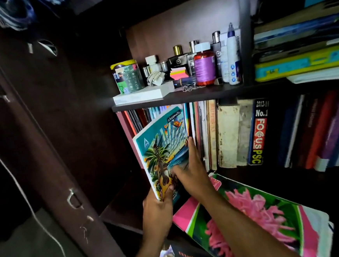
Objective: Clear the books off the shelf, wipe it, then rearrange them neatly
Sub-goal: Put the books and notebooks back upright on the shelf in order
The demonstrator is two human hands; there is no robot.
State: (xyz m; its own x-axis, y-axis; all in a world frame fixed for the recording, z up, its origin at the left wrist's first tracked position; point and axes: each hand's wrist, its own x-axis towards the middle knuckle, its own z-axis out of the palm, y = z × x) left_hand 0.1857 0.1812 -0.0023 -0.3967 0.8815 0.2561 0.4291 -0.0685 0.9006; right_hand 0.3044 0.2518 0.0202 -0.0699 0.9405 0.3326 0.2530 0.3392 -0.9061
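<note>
1. Dark wooden cupboard, book shelf (248, 167) mid-frame still packed with upright books (229, 133).
2. Left hand (158, 214) gripping tilted notebook (162, 149) at its lower corner; right hand (190, 171) flat, fingers straight, against its cover and neighbouring spines.
3. Risk: thin neighbours dragged out or toppling once support goes.
4. Flower book (252, 213) lying below, crowding arms; bottles (204, 66) on upper shelf, well apart.
</note>
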